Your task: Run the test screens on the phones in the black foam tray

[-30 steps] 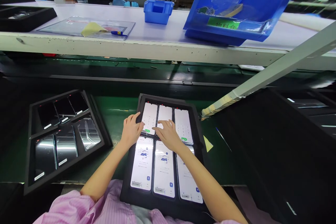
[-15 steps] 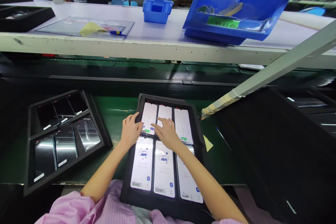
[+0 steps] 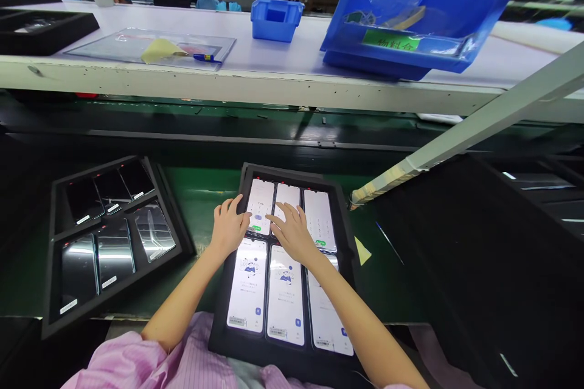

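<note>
In front of me a black foam tray [image 3: 283,349] holds several lit smartphones in two rows. My left hand [image 3: 228,226] rests at the tray's left edge, fingers apart, thumb over the top-left smartphone [image 3: 260,197], which shows a dial pad. My right hand [image 3: 292,231] reaches over the top-middle smartphone [image 3: 287,193], its fingers spread and one fingertip at the top-left phone's right side. Neither hand holds anything. A dial pad also shows on the top-right smartphone [image 3: 319,216]. The front-row smartphones, such as the bottom-left one [image 3: 247,285], show a white page with a drawing.
Another black tray [image 3: 185,249] with dark-screened phones lies at the left. A slanted pole [image 3: 433,155], a pen [image 3: 389,243] and a yellow paper slip [image 3: 362,251] are to the right. Blue bins [image 3: 276,21] stand on the white shelf [image 3: 219,82]; people sit beyond.
My right fingertip has drawn slightly away from the top-left phone's keypad. My left hand stays in nearly the same place. The whole view has shifted a little.
</note>
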Motion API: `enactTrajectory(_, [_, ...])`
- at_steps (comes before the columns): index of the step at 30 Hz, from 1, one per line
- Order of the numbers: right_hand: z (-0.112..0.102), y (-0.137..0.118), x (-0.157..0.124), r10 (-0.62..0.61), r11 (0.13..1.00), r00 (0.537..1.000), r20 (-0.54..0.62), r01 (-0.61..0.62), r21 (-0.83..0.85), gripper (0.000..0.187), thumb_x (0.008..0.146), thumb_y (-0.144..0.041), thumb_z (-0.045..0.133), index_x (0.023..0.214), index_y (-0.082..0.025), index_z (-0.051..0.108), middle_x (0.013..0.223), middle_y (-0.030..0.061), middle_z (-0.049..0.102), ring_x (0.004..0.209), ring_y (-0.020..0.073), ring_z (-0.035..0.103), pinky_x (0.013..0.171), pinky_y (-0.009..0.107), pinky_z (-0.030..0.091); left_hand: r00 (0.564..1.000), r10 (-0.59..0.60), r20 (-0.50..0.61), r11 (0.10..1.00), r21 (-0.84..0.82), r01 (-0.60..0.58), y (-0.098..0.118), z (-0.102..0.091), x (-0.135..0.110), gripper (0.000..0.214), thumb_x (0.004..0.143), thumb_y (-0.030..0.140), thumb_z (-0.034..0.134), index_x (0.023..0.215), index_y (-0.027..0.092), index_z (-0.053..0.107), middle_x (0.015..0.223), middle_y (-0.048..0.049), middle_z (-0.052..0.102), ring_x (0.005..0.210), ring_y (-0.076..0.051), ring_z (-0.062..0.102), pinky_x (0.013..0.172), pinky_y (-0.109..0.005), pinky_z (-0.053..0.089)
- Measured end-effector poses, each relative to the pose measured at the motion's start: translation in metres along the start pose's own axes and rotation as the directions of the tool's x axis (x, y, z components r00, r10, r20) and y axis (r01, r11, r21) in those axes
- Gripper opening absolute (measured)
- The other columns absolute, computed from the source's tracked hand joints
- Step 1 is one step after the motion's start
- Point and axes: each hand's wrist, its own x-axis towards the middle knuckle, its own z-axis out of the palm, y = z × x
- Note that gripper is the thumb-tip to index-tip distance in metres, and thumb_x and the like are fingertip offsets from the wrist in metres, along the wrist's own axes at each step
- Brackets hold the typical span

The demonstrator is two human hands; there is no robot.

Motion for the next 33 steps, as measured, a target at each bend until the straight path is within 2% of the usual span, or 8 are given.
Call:
enactTrajectory(7, [0.0005,-0.0032,-0.0016,-0.024,1.0,0.999,0.04,0.023,0.009,0.051,0.094,-0.036,0.016,0.101,-0.028,0.065,0.133,0.0051,0.046,0.128,0.0239,0.035,0.105,0.054,0.022,1.0,0.005,-0.011,1.0,-0.018,-0.005,0.0015,-0.0033,-0.0011,0.04,0.09,0.022,0.033,0.091,0.027,0.072,0.132,-0.0051,0.05,0.118,-0.028,0.042,0.093,-0.048,0.036])
enactTrajectory(11, [-0.0003,-0.0024,-0.0015,-0.006,1.0,1.0,0.011,0.006,0.002,0.049,0.094,-0.035,0.015,0.107,-0.029,0.062,0.133,0.0052,0.046,0.127,0.0237,0.035,0.106,0.054,0.021,1.0,0.013,-0.005,1.0,-0.013,-0.013,0.001,-0.0009,-0.0006,0.041,0.09,0.024,0.034,0.084,0.026,0.074,0.133,-0.0053,0.05,0.118,-0.03,0.042,0.093,-0.05,0.035])
enactTrajectory(15, [-0.0027,0.0013,-0.0017,0.019,1.0,0.999,-0.029,-0.019,-0.003,0.047,0.094,-0.034,0.017,0.109,-0.028,0.061,0.133,0.0064,0.046,0.128,0.0242,0.035,0.106,0.054,0.022,1.0,-0.008,-0.016,1.0,-0.017,0.008,0.0006,0.0005,-0.0002,0.039,0.089,0.022,0.034,0.093,0.027,0.073,0.134,-0.0068,0.049,0.118,-0.03,0.043,0.093,-0.049,0.035])
enactTrajectory(33, [0.0022,0.0054,-0.0031,0.003,1.0,0.999,-0.034,-0.003,0.001,0.048,0.094,-0.034,0.014,0.109,-0.027,0.06,0.13,0.0073,0.047,0.126,0.0242,0.035,0.104,0.054,0.024,1.0,-0.002,-0.009,1.0,0.001,0.002,-0.0007,0.002,-0.0007,0.039,0.09,0.022,0.034,0.092,0.025,0.072,0.133,-0.0077,0.049,0.118,-0.029,0.043,0.093,-0.048,0.035])
